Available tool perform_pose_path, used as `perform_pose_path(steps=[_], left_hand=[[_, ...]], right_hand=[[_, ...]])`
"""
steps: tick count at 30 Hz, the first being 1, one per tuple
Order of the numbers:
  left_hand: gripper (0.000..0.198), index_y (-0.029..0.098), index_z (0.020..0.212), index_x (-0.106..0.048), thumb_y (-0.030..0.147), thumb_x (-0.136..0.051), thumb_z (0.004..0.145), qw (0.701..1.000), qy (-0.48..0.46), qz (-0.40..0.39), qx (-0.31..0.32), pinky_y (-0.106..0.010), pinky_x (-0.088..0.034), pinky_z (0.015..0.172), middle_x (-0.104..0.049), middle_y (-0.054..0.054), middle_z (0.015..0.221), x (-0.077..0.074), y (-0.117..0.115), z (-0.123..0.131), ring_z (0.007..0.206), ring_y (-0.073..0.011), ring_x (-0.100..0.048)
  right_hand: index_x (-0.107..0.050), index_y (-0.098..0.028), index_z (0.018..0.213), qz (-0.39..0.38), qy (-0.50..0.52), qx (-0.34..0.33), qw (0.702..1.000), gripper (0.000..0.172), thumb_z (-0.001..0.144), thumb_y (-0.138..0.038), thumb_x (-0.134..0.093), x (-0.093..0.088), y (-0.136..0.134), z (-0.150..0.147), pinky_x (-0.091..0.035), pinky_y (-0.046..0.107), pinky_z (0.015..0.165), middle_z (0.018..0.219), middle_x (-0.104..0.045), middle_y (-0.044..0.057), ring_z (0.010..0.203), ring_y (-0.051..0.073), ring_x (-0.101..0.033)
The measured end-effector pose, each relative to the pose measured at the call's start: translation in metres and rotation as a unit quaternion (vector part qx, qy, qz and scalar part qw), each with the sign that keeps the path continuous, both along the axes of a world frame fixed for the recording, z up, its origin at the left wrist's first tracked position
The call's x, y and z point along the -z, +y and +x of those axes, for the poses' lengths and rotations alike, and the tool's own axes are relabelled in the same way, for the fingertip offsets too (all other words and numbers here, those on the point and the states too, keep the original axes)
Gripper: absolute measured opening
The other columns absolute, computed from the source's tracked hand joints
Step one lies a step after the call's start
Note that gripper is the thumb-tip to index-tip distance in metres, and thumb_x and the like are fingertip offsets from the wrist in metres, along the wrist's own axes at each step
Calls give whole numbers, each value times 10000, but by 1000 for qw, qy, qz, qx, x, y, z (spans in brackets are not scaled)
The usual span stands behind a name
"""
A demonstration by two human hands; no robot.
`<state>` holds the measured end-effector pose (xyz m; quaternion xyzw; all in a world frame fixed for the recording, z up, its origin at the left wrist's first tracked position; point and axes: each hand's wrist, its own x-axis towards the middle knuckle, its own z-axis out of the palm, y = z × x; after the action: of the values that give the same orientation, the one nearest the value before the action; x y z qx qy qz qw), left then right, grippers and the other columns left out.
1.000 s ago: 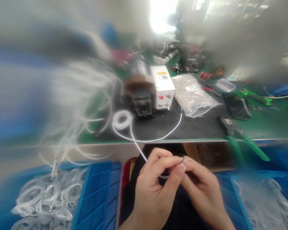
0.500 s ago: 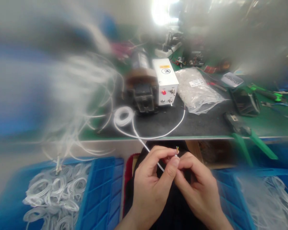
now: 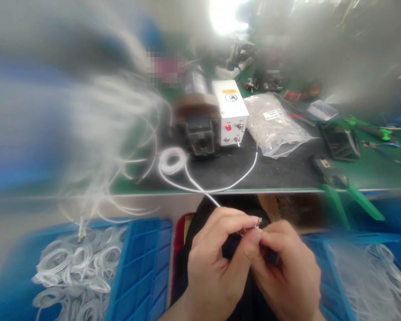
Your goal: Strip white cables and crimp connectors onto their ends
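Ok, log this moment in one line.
left hand: pinches white cable end | right hand: fingers on its tip | bench: white box

The left grip (image 3: 217, 267) and the right grip (image 3: 289, 267) were bare, and stayed bare down to the wrists at the lower edge of the view. The fingers (image 3: 227, 221) were slim, with nails cut short. The thumbnail (image 3: 255, 235) on the left grip looked plain. Behind and beneath both grips lay a black garment (image 3: 203, 214) worn over the lap. Its cloth was dark and unmarked, and showed again between the wrists.
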<state>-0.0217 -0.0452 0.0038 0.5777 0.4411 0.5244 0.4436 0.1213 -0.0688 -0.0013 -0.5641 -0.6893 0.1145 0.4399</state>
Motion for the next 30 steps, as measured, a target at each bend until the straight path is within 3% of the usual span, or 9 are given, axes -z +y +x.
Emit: perform_pose_path(steps=[5, 10, 17, 24, 30], left_hand=[[191, 310, 1166, -788, 174, -706, 1060, 997, -14, -81, 8, -244, -590, 875, -758, 5, 1060, 2, 6, -5, 962, -156, -741], [203, 322, 1223, -812, 244, -671, 1098, 992, -38, -116, 25, -238, -590, 872, -780, -4, 1075, 2, 12, -8, 964, -153, -750], [201, 330, 1167, -819, 197, -698, 1077, 993, -54, -100, 30, -220, -575, 889, -751, 12, 1076, 4, 13, -7, 993, -139, -729], [263, 312, 1231, -786, 138, -715, 1047, 1000, 10, -29, -4, -275, -578, 909, -736, -23, 1143, 8, 8, -8, 1049, -181, -715], [286, 299, 1210, -755, 113, -775, 994, 998, 42, -19, -36, -274, -563, 883, -702, -2, 1110, 10, 6, -7, 931, -146, -680]], right_hand=[[-607, -250, 885, -88, 138, -43, 985, 207, 987, -104, -712, 7, 5, -1, -429, 247, 544, 720, -584, -41, 590, 115, -566], [-591, -248, 877, -116, 179, -71, 974, 216, 987, -97, -699, 9, 7, -3, -414, 245, 542, 707, -536, -60, 580, 109, -525], [-599, -244, 882, -124, 184, -73, 972, 200, 983, -97, -692, 10, 8, -3, -421, 241, 550, 716, -562, -54, 594, 113, -542], [-584, -242, 857, -138, 181, -66, 971, 218, 1000, -117, -692, 12, 5, -4, -383, 244, 545, 709, -519, -66, 579, 103, -490], [-549, -244, 836, -130, 140, -58, 980, 260, 995, -96, -692, 16, 6, -4, -339, 259, 528, 720, -485, -73, 555, 95, -440]])
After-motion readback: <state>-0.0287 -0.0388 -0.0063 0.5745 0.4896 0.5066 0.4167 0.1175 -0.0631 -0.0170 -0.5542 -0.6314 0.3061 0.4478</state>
